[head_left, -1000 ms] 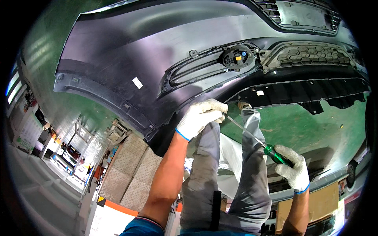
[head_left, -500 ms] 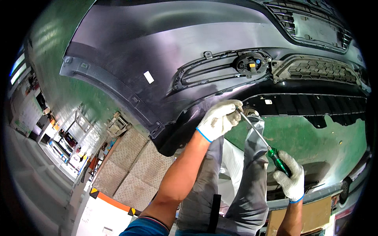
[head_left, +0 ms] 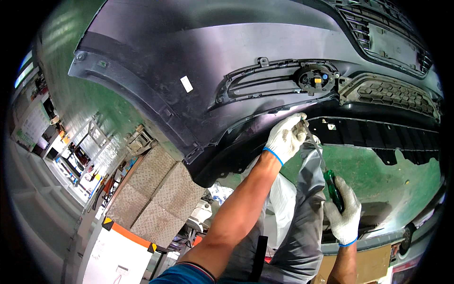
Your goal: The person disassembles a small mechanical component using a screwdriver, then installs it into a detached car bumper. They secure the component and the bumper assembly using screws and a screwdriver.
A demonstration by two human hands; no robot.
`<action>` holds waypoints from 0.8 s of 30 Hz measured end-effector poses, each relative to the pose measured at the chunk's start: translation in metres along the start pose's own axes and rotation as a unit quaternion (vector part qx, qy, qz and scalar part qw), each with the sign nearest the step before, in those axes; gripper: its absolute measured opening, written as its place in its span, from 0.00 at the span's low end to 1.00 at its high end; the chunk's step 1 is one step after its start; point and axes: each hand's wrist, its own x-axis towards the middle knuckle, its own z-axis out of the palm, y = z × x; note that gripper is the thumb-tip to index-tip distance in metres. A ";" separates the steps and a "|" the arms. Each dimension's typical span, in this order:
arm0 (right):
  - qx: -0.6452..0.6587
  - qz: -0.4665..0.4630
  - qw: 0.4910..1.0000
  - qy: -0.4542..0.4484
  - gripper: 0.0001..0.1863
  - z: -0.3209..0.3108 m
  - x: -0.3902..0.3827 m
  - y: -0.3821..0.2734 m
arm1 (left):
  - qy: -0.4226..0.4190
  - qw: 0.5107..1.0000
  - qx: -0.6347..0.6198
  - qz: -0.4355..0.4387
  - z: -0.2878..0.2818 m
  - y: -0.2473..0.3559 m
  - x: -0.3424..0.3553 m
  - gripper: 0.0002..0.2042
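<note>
A screwdriver with a green handle (head_left: 333, 190) is in the grasp of my right hand (head_left: 344, 211), fingers wrapped round the handle. Its long metal shaft slants up and left toward the fingertips of my left hand (head_left: 285, 139). That hand pinches at the lower edge of a large dark grey car bumper (head_left: 208, 52), next to the shaft's tip. What sits between its fingertips is too small and covered to make out. A black lower panel (head_left: 364, 134) runs along the bumper's underside, right of my left hand. Both hands wear white knit gloves with blue cuffs.
A fog lamp opening (head_left: 265, 85) and a honeycomb grille (head_left: 392, 92) are set in the bumper. Textured metal steps (head_left: 146, 189) and a white cabinet (head_left: 113, 255) with orange trim stand at left. Below the right forearm lies a cardboard box (head_left: 376, 265); the floor is green.
The view has shifted, putting the bumper farther right in the picture. My left hand has gone right and slightly up along the bumper's edge. The screwdriver now stands steeper, still in my right hand.
</note>
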 end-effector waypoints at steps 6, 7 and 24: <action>-0.068 -0.011 0.997 0.029 0.29 0.023 0.021 -0.012 | 0.066 0.996 -0.031 0.045 0.007 -0.012 0.040 0.02; -0.086 -0.033 0.995 0.037 0.29 0.029 0.023 -0.007 | 0.070 0.996 -0.004 0.063 0.009 -0.013 0.047 0.02; -0.086 0.034 0.982 0.163 0.34 0.114 0.047 0.029 | 0.039 0.967 0.231 0.097 0.010 -0.008 0.105 0.09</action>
